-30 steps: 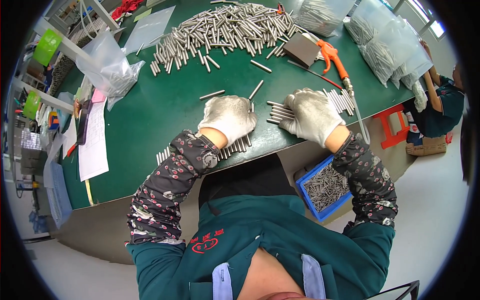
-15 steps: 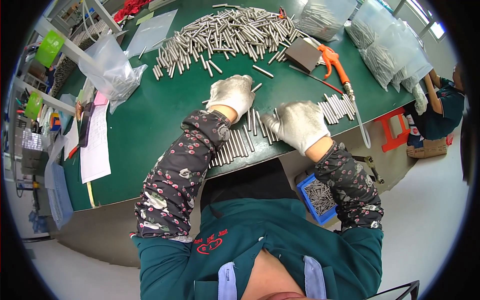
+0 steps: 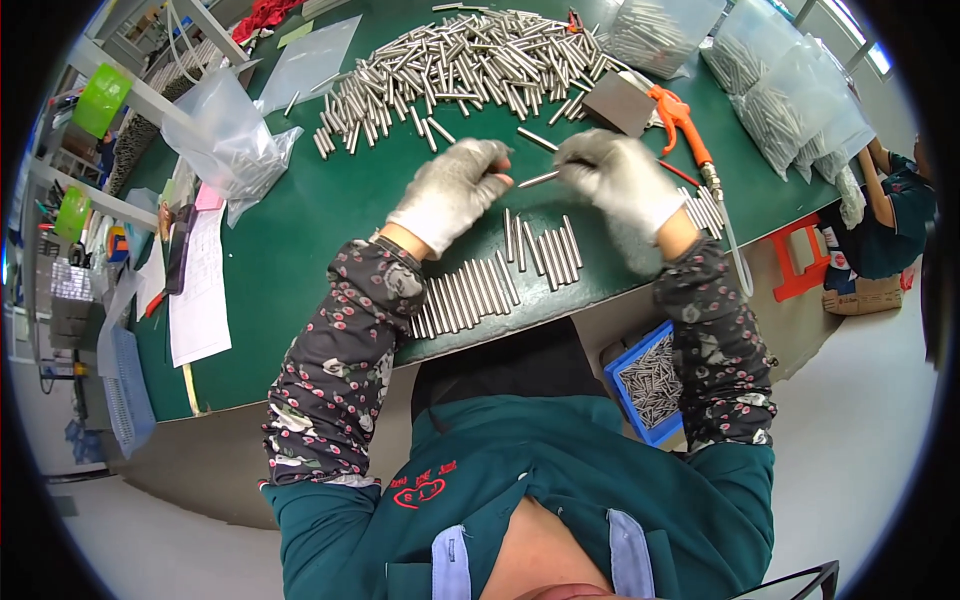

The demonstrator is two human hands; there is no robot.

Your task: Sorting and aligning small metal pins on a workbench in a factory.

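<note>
Both hands wear whitish gloves above the green table. My right hand (image 3: 612,175), blurred at its edges, pinches a short metal pin (image 3: 540,180), which points left toward my other hand. My left hand (image 3: 452,192) is half curled, thumb and fingers apart, and no pin shows between them. Below it, near the table edge, lies a row of metal pins (image 3: 465,298) side by side. A smaller group of pins (image 3: 553,255) sits right of that row, and another group (image 3: 703,212) lies partly behind my right wrist. One loose pin (image 3: 538,140) rests between my hands and the pile.
A large pile of pins (image 3: 470,65) covers the far table. An orange air gun (image 3: 680,125) with its hose lies right, beside a dark block (image 3: 617,103). Bags of pins (image 3: 770,110) stand far right, near another person (image 3: 890,210). A blue bin (image 3: 650,385) sits below the edge.
My right hand has moved up from the small pin group toward my left hand and now holds a pin. My left hand has shifted slightly left and its fingers have parted.
</note>
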